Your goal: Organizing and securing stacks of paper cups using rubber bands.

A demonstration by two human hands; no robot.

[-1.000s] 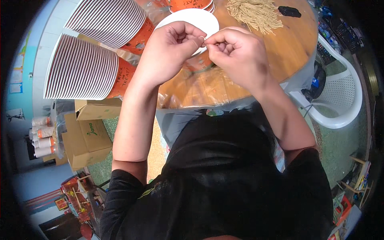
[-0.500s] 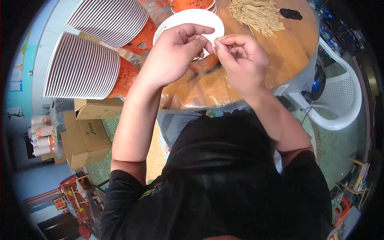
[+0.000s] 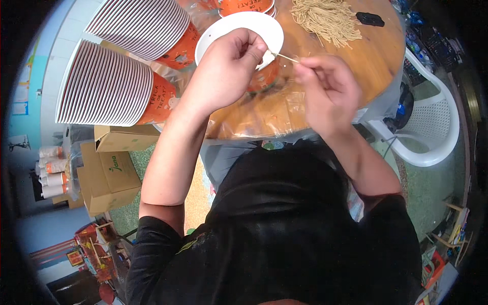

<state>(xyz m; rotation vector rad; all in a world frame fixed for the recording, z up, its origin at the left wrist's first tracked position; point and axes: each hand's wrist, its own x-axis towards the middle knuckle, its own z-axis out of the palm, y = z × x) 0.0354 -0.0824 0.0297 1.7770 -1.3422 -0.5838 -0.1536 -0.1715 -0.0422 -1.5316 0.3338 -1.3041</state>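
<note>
A paper bucket, white inside and orange outside, stands on the wooden table in front of me. At its right edge my left hand is closed, thumb and forefinger pinched by the white rim. Out of that spot runs a short tan string, stretched taut to the right. My right hand pinches its other end between thumb and forefinger, the other fingers curled loosely. What exactly lies under the left fingertips is partly hidden. A heap of loose tan strings lies farther back on the right.
Two nested stacks of orange-and-white paper buckets lie at the left. A black bundle is beside the strings. More orange buckets stand behind. Cardboard boxes sit on the floor at left, a white plastic chair at right.
My right hand has moved right and slightly down, away from my left hand, drawing the string out between them. My left fingers have closed in at the bucket's rim.
</note>
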